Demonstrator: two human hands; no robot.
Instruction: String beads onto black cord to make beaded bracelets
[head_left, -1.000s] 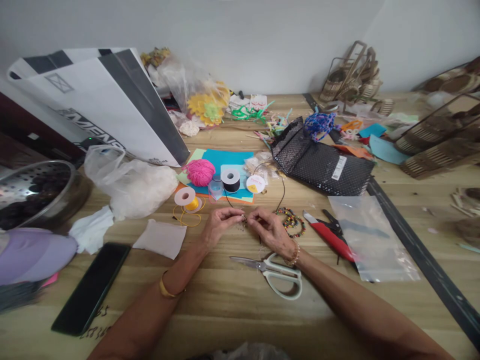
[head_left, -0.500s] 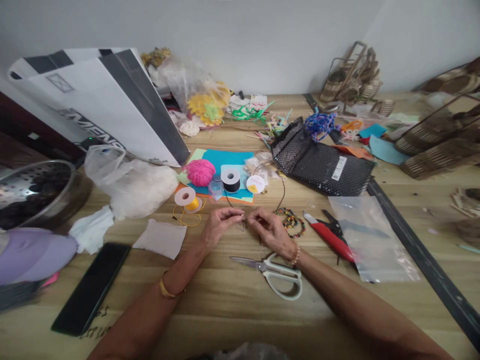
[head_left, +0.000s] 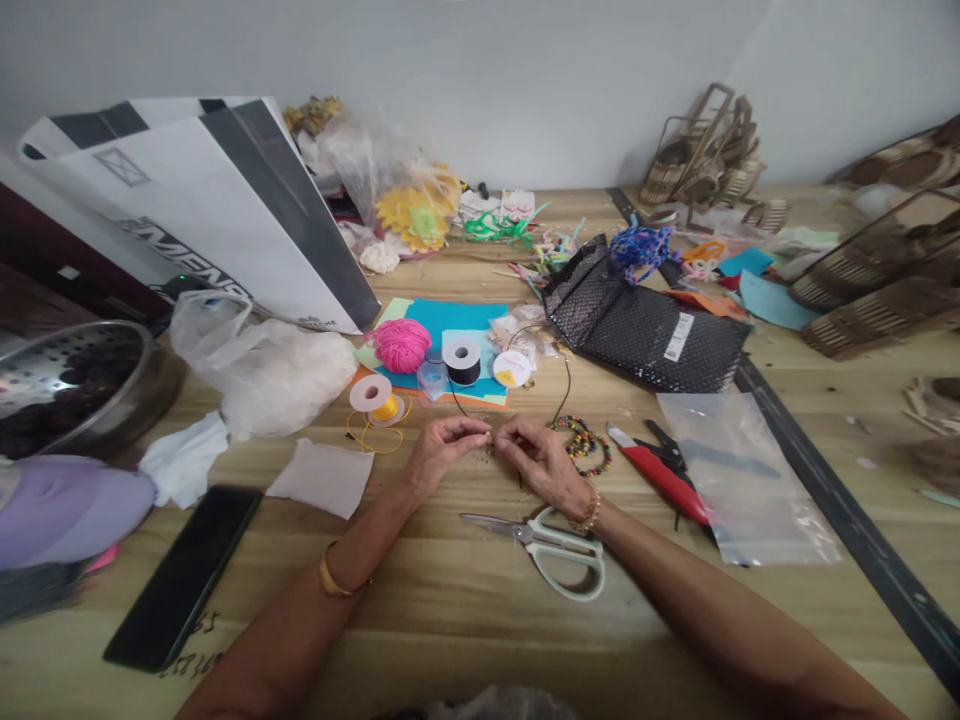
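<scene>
Pinching tiny piece (head_left: 490, 436) at left hand (head_left: 435, 456) fingertips, too small to identify; right hand (head_left: 541, 460) fingers closed together just beside, contents hidden. Piece likely light, easily dropped: fingertip hold at edges. Black cord (head_left: 567, 382) near right hand looks light, springy. Beaded strands (head_left: 583, 440) beside; scissors (head_left: 527, 533) nearer wearer.

The black cord (head_left: 569, 380) looks matt, the table (head_left: 420, 610) wooden.
</scene>
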